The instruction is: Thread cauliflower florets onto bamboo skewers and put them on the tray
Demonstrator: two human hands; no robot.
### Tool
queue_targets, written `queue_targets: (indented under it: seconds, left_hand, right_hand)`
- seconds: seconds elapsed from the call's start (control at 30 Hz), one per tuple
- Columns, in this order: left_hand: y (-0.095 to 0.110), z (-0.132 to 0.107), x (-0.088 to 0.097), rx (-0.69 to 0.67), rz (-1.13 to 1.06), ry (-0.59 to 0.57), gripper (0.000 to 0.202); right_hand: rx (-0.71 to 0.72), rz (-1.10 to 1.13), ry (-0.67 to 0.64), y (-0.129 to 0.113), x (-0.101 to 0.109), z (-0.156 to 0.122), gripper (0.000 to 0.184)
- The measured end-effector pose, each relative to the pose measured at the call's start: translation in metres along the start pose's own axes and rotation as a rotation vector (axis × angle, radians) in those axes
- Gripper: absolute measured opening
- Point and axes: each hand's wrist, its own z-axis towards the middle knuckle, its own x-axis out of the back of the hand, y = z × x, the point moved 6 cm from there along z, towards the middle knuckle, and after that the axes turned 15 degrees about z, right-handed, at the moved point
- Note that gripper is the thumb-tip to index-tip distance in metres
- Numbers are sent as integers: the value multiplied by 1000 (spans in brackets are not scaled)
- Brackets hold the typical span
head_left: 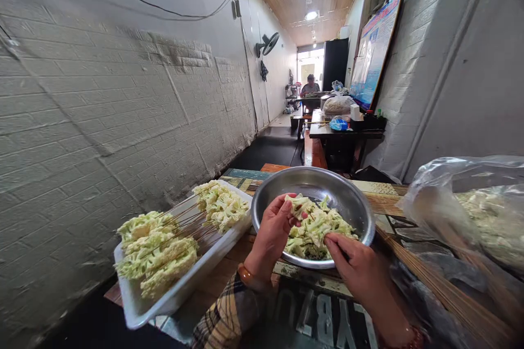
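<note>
A steel bowl [352,196] holds a heap of pale green cauliflower pieces [317,229]. Over its near left rim my left hand [272,232] is closed on one cauliflower piece [298,204], fingers pinching it. At the bowl's near edge my right hand [354,264] reaches into the heap with fingers pinched together; what they grip is hidden among the pieces. A white tray [184,289] to the left carries several bamboo skewers threaded with cauliflower [164,245].
A clear plastic bag of cauliflower [478,212] lies at the right, with a bundle of bare bamboo skewers [442,289] beside it. A grey brick wall [102,120] runs along the left. Farther tables [344,131] and a seated person [310,86] are down the room.
</note>
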Motion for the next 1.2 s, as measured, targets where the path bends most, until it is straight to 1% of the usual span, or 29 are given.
queue_targets:
  seconds: [0.23,0.33,0.47,0.7,0.83,0.93,1.2]
  left_hand:
    - [-2,-4,8,-1,-11,76,41]
    - [-3,-5,11,-12,-21,97,42]
    - [-3,-7,13,-29,-43,101,35]
    - [-4,-8,19,-71,21,142,31]
    - [-3,-8,17,-54,-20,127,32]
    - [-2,-9,16,-51,-25,121,32]
    - [-2,-11,15,-94,42,103,26]
  right_hand:
    - [-17,1,4,4,-2,-5,33]
    - [19,-38,14,-2,-4,-8,33]
    - [97,-88,26,-11,-8,-9,34]
    - [117,-129,32,-9,-10,-11,36]
    - [121,-158,36,-9,-10,-11,40]
    - [138,-165,44,-13,-10,-10,40]
    - [253,-178,65,-27,-7,-6,36]
